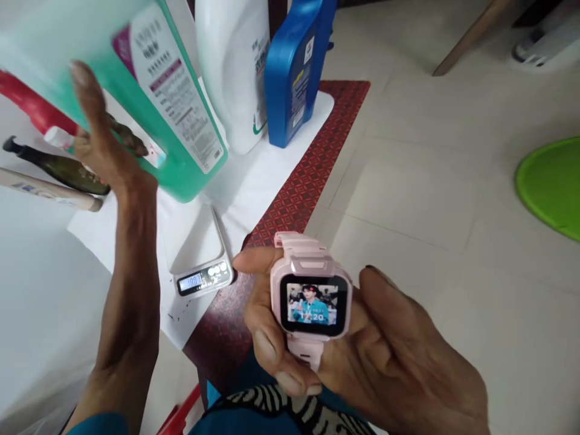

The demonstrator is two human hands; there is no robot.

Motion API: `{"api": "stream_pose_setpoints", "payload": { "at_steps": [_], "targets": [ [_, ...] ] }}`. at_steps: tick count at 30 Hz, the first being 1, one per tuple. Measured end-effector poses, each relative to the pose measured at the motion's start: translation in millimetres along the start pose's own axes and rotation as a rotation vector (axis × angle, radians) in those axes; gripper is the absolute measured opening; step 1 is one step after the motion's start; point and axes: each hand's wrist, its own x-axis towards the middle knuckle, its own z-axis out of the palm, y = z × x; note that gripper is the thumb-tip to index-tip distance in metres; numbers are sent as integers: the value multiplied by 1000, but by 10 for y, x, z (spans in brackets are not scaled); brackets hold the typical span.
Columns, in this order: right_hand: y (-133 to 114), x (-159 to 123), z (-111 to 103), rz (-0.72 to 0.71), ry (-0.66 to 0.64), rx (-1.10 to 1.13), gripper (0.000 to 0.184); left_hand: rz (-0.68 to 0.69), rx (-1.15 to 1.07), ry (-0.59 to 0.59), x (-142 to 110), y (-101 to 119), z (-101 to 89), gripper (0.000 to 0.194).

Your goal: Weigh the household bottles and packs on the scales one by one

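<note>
On the left, my left hand [104, 139] is closed round the handle of a large clear jug of green liquid [149, 103], which tilts over the table. Below the jug's base sits a small white digital kitchen scale [199, 254] with a lit display, whose digits are hard to read. Whether the jug touches its platform I cannot tell. In my right hand [385, 356] lies a pink smartwatch [312, 302], its lit screen facing up with a picture and the time 17:20. My fingers curl round its strap, and the index fingertip is close to the scale's corner.
A white bottle [233, 72] and a blue bottle [292, 78] stand behind the scale on white paper [244, 181] over a red patterned tabletop [326, 145]. Left are a dark pump bottle [58, 166] and a beige tube [49, 190]. A green stool [553, 187] is right.
</note>
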Motion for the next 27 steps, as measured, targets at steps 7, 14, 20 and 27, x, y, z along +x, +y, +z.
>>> {"api": "stream_pose_setpoints", "payload": {
  "at_steps": [7,14,20,27],
  "targets": [
    [179,66,-283,-19,109,-73,79,-102,168,5,96,-388,135,48],
    [494,27,-652,212,6,-483,70,-83,29,147,282,-632,359,50],
    [627,346,-755,167,-133,-731,64,-193,56,73,449,-782,736,62],
    [446,455,-614,236,-83,-865,55,-145,253,-168,441,-928,1080,60]
  ]
}}
